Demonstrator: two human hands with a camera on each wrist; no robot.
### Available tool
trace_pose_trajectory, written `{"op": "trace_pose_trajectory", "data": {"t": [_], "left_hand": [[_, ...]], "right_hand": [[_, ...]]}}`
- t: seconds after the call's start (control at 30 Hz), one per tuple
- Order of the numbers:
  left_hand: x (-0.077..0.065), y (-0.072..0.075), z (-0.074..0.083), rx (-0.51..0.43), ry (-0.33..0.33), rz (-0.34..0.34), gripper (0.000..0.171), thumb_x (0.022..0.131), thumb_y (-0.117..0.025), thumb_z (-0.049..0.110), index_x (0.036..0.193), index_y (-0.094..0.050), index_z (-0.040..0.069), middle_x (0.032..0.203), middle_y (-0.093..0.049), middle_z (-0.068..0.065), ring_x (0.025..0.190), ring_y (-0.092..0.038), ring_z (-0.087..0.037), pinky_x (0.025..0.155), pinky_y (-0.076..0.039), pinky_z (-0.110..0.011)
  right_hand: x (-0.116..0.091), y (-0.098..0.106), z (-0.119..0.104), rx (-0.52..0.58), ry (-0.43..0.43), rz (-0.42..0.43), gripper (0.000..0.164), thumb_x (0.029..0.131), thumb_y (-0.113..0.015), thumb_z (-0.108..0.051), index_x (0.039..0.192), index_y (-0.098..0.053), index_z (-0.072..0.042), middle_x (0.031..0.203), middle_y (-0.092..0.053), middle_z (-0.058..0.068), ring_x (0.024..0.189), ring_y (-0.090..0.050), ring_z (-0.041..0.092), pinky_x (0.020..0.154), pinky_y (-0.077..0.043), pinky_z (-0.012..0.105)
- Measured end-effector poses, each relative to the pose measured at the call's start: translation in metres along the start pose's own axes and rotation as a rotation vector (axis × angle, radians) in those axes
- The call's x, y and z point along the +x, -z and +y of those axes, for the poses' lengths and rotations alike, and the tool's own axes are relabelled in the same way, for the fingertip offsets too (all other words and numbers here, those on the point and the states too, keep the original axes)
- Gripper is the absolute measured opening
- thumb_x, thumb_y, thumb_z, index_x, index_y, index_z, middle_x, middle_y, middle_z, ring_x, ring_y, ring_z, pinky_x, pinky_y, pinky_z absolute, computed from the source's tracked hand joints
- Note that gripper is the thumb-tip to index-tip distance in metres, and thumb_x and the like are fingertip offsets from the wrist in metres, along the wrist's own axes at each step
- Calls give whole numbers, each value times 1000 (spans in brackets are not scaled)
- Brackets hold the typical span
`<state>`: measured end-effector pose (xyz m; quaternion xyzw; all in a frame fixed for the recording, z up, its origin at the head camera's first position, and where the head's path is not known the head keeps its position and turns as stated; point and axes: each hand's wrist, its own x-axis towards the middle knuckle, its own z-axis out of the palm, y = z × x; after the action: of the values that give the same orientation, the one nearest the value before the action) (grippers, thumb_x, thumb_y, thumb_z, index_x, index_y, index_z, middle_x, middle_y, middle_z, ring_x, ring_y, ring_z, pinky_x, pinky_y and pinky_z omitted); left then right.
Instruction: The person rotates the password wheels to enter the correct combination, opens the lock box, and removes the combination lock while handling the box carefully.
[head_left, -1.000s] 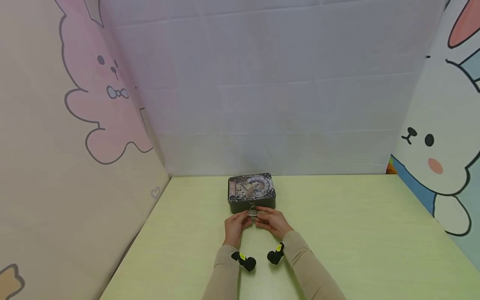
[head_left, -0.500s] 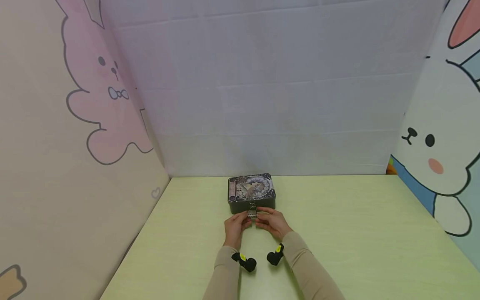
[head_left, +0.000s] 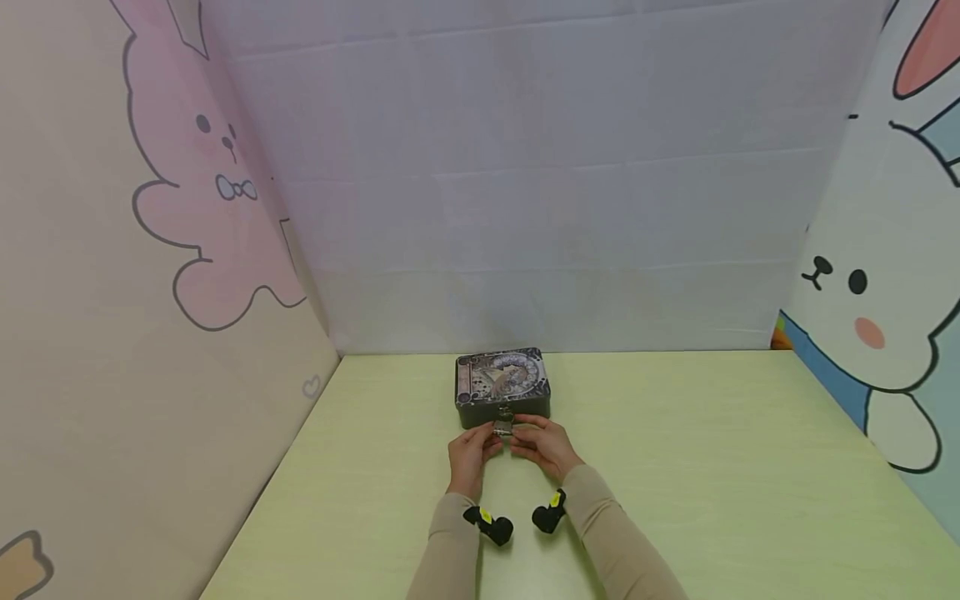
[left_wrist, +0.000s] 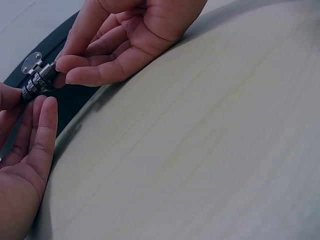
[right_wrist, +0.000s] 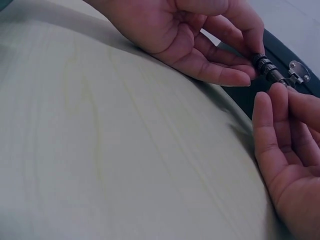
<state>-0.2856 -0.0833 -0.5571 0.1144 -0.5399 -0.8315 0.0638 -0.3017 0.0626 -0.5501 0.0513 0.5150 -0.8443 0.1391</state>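
Observation:
A dark tin box [head_left: 502, 387] with a printed lid sits near the back of the table, its lid down. From the metal hasp [left_wrist: 32, 63] on its front hangs a small combination padlock [head_left: 503, 428] with ridged number dials [right_wrist: 265, 66]. My left hand [head_left: 468, 458] pinches the padlock's left end between thumb and index finger. At the other end, my right hand [head_left: 546, 446] holds it with thumb and fingertips. In both wrist views the other fingers of each hand are loosely bent, and the fingertips cover the ends of the padlock.
The pale yellow-green table [head_left: 712, 467] spreads out on both sides of the box. A white curtain [head_left: 555, 183] stands behind it, with cartoon-printed panels [head_left: 225, 208] at the sides. Black wrist cameras [head_left: 495, 528] jut inward from both sleeves.
Between the fingertips the padlock has tipped slightly, so less of its face shows from above. Both hands and the box stay almost where they were.

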Motion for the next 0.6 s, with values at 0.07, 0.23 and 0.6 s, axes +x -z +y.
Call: {"op": "trace_pose_trajectory", "data": {"t": [0.07, 0.23, 0.6], "left_hand": [[0, 0, -1, 0, 0, 1, 25, 94, -61, -5, 113, -63, -21, 74, -68, -6, 66, -66, -12, 64, -60, -26], [1, 0, -2, -2, -7, -11, 27, 94, -60, -4, 115, -61, -21, 76, -68, -6, 67, -66, -11, 66, -60, -26], [2, 1, 0, 17, 11, -28, 27, 95, -61, -2, 116, -62, -20, 77, -69, -7, 68, -67, -13, 66, -60, -26]], "right_hand": [[0, 0, 0, 0, 2, 1, 40, 96, -55, 10, 135, -48, 13, 81, -68, 7, 70, -68, 14, 67, -60, 29], [0, 1, 1, 4, 5, 7, 40, 96, -55, 10, 135, -48, 13, 80, -68, 8, 69, -68, 14, 66, -60, 29], [1, 0, 2, 1, 16, 26, 39, 95, -56, 10, 134, -49, 12, 79, -69, 9, 69, -68, 15, 66, -61, 30]]}}
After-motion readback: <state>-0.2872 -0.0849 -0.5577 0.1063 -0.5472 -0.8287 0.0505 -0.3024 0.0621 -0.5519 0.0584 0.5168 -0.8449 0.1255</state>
